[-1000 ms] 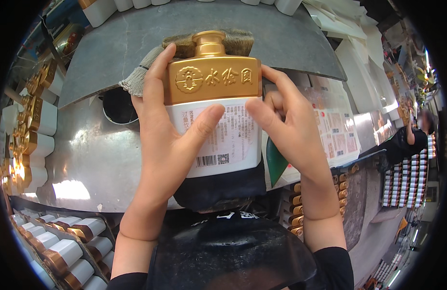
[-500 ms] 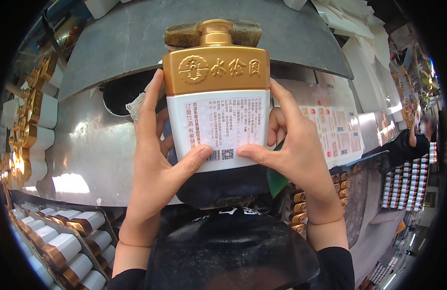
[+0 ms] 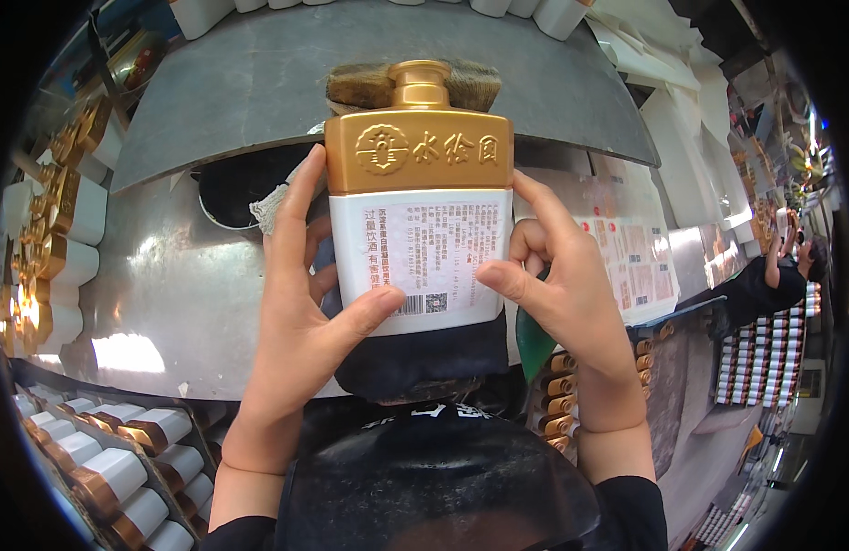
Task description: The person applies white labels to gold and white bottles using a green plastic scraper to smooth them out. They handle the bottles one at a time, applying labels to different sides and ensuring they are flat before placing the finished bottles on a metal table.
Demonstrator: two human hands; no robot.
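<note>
A flat bottle (image 3: 420,257) with a gold shoulder and neck and a white body faces me, tilted back, with its neck in front of a worn brown block (image 3: 360,84). A printed label (image 3: 424,241) covers its white front. My left hand (image 3: 300,275) grips the left side, with the thumb on the label's lower left. On the other side, my right hand (image 3: 562,275) has its forefinger along the edge and its thumb on the label's right border. The fingers behind the bottle are partly hidden.
A dark bowl (image 3: 224,188) with a whitish rag (image 3: 268,209) lies left of the bottle. Label sheets (image 3: 631,243) are spread at the right. Gold-and-white bottles (image 3: 121,473) fill crates at lower left. Another person (image 3: 775,275) is at far right.
The bottle now appears slightly lower and to the right, along with the bench. My right thumb has shifted right, toward the label's border. The far person has raised their arms.
</note>
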